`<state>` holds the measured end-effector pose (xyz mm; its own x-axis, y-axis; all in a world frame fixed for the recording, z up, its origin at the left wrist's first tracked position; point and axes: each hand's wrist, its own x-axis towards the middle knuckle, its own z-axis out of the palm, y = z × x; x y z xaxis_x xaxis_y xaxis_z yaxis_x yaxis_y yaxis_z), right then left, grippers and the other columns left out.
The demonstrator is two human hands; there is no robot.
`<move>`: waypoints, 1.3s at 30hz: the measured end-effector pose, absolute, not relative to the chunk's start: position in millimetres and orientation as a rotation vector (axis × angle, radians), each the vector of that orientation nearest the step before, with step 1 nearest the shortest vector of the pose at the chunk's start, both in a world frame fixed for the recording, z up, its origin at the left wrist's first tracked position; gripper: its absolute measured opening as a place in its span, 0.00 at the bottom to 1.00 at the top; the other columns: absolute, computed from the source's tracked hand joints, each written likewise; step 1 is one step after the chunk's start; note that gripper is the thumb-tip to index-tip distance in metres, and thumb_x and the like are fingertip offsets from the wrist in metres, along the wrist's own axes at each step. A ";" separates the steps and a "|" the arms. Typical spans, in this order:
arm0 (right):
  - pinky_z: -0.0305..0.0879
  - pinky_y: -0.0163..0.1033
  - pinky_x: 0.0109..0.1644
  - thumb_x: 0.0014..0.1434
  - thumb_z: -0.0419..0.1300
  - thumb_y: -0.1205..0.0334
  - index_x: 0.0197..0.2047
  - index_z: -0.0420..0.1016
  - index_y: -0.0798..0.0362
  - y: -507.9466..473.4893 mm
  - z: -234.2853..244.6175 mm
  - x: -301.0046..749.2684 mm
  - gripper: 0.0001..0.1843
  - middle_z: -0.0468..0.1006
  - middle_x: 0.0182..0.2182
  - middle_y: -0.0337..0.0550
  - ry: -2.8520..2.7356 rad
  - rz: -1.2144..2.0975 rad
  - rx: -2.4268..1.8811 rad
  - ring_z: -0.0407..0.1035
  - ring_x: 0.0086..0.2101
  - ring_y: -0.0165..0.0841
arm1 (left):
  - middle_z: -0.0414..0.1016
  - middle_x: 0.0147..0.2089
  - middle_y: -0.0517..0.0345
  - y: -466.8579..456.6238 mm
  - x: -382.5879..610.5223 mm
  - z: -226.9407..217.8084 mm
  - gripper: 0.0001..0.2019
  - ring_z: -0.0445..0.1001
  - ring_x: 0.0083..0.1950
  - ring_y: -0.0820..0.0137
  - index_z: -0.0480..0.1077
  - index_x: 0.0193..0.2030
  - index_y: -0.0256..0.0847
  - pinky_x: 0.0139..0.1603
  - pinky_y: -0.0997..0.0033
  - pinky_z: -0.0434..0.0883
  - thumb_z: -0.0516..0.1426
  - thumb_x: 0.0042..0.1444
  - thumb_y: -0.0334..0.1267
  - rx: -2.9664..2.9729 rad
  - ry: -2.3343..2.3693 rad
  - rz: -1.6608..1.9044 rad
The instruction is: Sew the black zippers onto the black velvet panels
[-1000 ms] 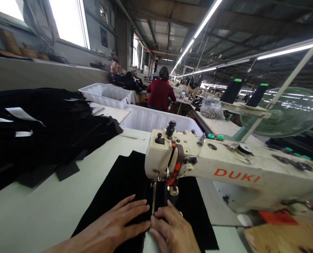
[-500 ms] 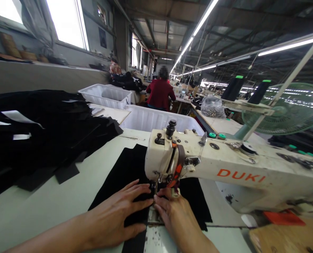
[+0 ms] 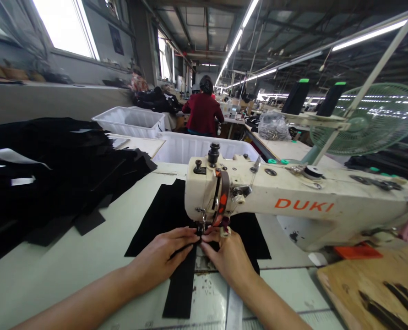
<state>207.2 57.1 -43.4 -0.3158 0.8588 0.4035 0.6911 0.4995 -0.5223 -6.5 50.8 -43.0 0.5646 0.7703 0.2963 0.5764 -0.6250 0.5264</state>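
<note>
The black cloth [image 3: 155, 220] lies flat on the pale green table [image 3: 97, 270], partly under the head of the sewing machine [image 3: 252, 188], its far edge reaching out to the left and another part showing to the right. A narrow black strip [image 3: 179, 293] runs from beside the fingertips toward the person.

The left hand [image 3: 167, 252] rests on the cloth left of the needle area, its fingers lying close together and pointing right, the thumb tucked in below them. The right hand [image 3: 231, 254] comes in from the other side with its fingers bent; its thumb and index finger nearly meet the left fingertips just in front of the needle area. The contact there is small and dark, so I cannot tell whether the fingers of either hand pinch the cloth or only press it down.

The machine has orange letters on its arm. To its right are a wooden board [image 3: 341, 279] and an orange-red piece [image 3: 358, 251]. A big pile of black pieces [image 3: 52, 183] covers the left of the table.

Behind the machine stand 2 white bins [image 3: 207, 142], with 2 dark thread spools [image 3: 296, 98] and a green fan [image 3: 378, 119] to the right. Farther back, 1 co-worker in a dark red top [image 3: 204, 114] faces away.
</note>
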 end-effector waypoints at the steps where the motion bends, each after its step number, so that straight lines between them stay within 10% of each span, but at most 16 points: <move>1: 0.70 0.43 0.54 0.55 0.68 0.69 0.36 0.82 0.51 56.5 -43.1 206.4 0.05 0.82 0.40 0.44 -2.094 0.329 -1.266 0.76 0.45 0.38 | 0.74 0.61 0.56 49.5 -6.5 -43.3 0.16 0.72 0.61 0.67 0.73 0.58 0.43 0.65 0.65 0.66 0.51 0.68 0.34 2.441 1.096 0.720; 21: 0.65 0.53 0.58 0.53 0.66 0.69 0.50 0.75 0.54 53.2 -38.2 210.4 0.20 0.74 0.51 0.54 -2.172 0.111 -1.398 0.67 0.53 0.48 | 0.68 0.65 0.46 49.8 -7.5 -38.2 0.25 0.65 0.66 0.57 0.66 0.65 0.37 0.67 0.58 0.64 0.52 0.59 0.27 2.795 1.011 0.536; 39: 0.60 0.48 0.50 0.62 0.62 0.65 0.47 0.76 0.54 75.1 -29.0 207.8 0.09 0.80 0.44 0.51 -2.423 -0.028 -1.519 0.70 0.47 0.46 | 0.69 0.63 0.43 49.1 -3.9 -24.7 0.22 0.65 0.67 0.58 0.66 0.64 0.32 0.69 0.58 0.60 0.49 0.63 0.28 2.914 0.954 0.367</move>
